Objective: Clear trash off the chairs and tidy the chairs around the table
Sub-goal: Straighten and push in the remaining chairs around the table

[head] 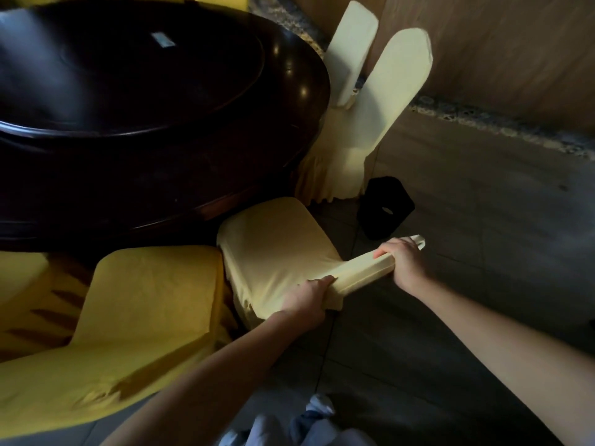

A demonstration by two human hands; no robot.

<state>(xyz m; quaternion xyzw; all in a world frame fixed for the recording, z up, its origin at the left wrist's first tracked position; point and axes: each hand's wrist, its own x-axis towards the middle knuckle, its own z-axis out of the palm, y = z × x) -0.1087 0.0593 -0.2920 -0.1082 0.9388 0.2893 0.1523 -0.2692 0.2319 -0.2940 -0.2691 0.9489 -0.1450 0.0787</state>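
The left hand (pixel 306 300) at 6 o'clock and the right hand (pixel 404 262) at 4 both curl round the backrest top of a yellow-covered chair (pixel 277 249). Its seat sits partly under the dark round table (pixel 145 175). The tabletop label (pixel 162 40) at 11 is unreadable.

pale-yellow covered chair (pixel 277 252), seat edge at dark round table (pixel 161 156), deeper-yellow chair (pixel 145 300) just beside

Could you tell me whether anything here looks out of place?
The chair gripped by the left hand and right hand has its seat mostly out from under the table; a black object with a hole lies on the floor nearby.
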